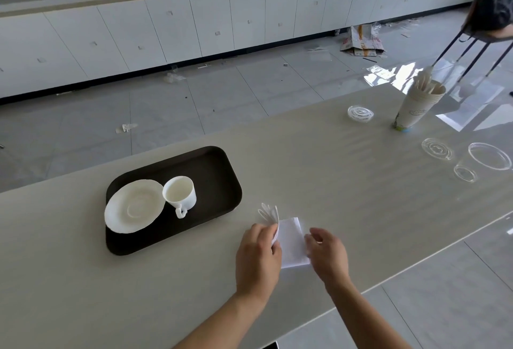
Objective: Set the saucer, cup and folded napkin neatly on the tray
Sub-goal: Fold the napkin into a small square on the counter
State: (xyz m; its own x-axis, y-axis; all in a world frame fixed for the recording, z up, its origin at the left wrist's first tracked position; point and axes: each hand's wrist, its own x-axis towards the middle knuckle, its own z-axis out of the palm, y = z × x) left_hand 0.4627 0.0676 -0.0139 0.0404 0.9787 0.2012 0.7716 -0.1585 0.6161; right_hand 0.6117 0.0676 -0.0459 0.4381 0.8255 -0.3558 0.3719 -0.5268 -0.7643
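A dark brown tray lies on the pale counter, left of centre. On its left part rests a white saucer, its rim reaching over the tray's left edge. A white cup stands upright beside the saucer, touching it, handle toward me. Right of the tray, on the counter, lies a white napkin. My left hand pinches the napkin's left edge, where its layers fan upward. My right hand touches the napkin's right edge with curled fingers.
At the far right of the counter stand a paper cup holding wooden sticks, several clear plastic lids and a clear cup. A person sits on a stool at the top right. The counter's near edge runs diagonally below my arms.
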